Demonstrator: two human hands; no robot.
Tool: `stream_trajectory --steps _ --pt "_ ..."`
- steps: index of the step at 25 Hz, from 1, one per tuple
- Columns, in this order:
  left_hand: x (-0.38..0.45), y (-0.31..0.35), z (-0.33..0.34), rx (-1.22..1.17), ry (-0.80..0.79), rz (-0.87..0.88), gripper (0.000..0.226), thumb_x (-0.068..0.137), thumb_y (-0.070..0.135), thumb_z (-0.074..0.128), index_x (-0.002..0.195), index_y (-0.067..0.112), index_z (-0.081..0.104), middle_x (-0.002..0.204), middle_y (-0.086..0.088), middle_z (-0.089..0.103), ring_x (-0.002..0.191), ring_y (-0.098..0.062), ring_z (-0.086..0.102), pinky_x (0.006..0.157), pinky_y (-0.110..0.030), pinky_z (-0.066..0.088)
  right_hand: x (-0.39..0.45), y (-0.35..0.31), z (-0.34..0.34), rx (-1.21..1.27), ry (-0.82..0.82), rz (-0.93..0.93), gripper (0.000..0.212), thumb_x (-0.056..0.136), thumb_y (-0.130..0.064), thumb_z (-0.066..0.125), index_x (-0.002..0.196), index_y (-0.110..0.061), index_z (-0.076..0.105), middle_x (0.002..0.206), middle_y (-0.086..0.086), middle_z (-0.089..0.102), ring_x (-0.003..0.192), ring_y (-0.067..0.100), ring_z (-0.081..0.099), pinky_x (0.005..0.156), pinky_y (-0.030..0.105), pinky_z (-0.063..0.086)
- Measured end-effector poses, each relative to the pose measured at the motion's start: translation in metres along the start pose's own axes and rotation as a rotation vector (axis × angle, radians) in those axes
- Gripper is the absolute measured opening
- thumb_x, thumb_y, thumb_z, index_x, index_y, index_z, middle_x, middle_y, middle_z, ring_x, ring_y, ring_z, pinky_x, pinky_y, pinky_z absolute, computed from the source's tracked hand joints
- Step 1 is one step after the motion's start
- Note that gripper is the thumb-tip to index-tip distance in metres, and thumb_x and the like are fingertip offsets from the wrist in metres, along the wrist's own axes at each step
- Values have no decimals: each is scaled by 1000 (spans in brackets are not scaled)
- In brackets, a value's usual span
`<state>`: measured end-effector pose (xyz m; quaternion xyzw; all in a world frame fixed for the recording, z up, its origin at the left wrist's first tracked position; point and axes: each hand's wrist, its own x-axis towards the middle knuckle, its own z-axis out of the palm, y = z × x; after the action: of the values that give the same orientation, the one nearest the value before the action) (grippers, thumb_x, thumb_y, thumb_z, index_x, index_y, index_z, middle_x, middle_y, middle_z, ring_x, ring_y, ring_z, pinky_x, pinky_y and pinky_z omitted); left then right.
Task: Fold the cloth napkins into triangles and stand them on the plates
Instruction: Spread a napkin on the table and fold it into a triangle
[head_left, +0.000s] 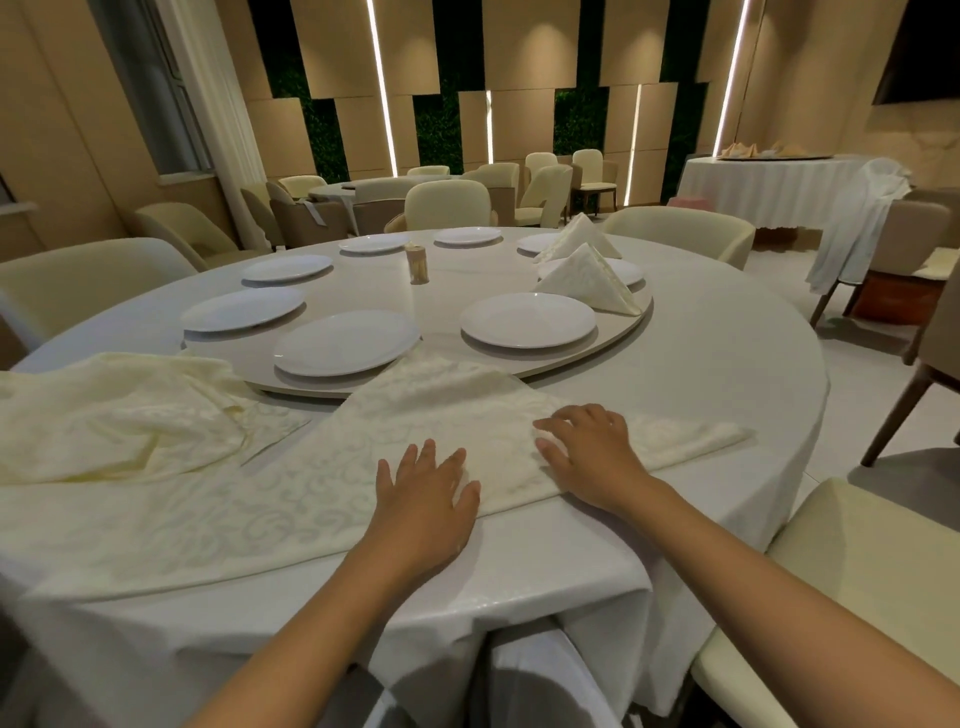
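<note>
Napkin under flat hands, unlabelled

I am standing in a restaurant banquet hall. My round table wears a white cloth and carries a turntable ringed with white plates, two of them bearing folded napkins. Around me are cream upholstered chairs, another round table, a skirted table with its own turntable, and a panelled wall with vertical light strips.
</note>
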<state>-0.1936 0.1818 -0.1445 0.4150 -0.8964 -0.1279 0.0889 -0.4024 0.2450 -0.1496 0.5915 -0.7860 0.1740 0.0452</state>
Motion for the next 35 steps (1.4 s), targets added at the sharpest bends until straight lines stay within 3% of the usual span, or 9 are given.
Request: stream_trajectory --steps 2,4,6,8,12,15,20,29,35 --pt "-22 -19 -4 -98 110 42 45 102 41 31 145 29 38 156 1 27 146 -16 15 119 -35 5 -4 -30 3 106 -21 -103 38 99 -39 38 134 -32 49 138 -5 48 129 18 32 104 35 21" --pt "-42 -42 -9 -171 229 88 37 97 44 39 125 32 60 133 11 52 128 -8 40 109 -25 21 -11 -60 8 203 -54 -220 35 98 -39 39 130 -32 55 131 -6 53 123 16 36 100 32 25" --pt "-57 -66 -12 -203 278 100 41 85 55 38 104 36 69 106 25 55 105 2 48 95 -14 23 -17 -85 14 264 -79 -327 35 97 -41 39 125 -33 59 124 -8 56 116 12 38 95 28 27" --pt "-68 -89 -14 -216 280 86 44 78 60 36 96 39 70 97 31 53 99 6 47 93 -10 22 -21 -104 18 314 -106 -394 32 97 -40 43 123 -34 61 118 -11 57 110 8 39 93 25 30" --pt "-85 -121 -23 -280 249 58 35 74 62 49 95 45 70 104 31 56 107 10 46 92 -7 27 -24 -133 23 325 -148 -504 27 92 -43 55 114 -35 68 110 -14 61 100 6 46 83 22 36" --pt "-88 -134 -31 -373 244 3 12 78 40 74 88 45 70 105 28 60 111 11 46 87 -2 33 -23 -144 25 259 -101 -495 21 89 -44 59 103 -36 73 104 -16 66 96 8 51 77 25 41" --pt "-88 -156 -40 -406 240 -55 17 74 27 80 79 42 73 102 26 63 108 11 49 85 -4 36 -26 -154 25 229 -41 -386 18 95 -33 50 95 -28 68 89 -16 63 87 6 51 73 23 43" --pt "-92 -185 -56 -289 200 7 15 77 34 79 91 39 75 95 37 61 103 20 48 86 -1 34 -17 -158 23 334 -133 -256 10 95 -27 47 88 -31 54 79 -17 53 76 2 49 61 19 36" --pt "-93 -183 -69 -438 188 -98 22 89 20 66 76 37 69 83 21 69 86 9 60 72 -5 41 -20 -159 8 303 -242 -313 11 96 -22 46 89 -26 54 85 -15 57 78 5 50 66 20 39"
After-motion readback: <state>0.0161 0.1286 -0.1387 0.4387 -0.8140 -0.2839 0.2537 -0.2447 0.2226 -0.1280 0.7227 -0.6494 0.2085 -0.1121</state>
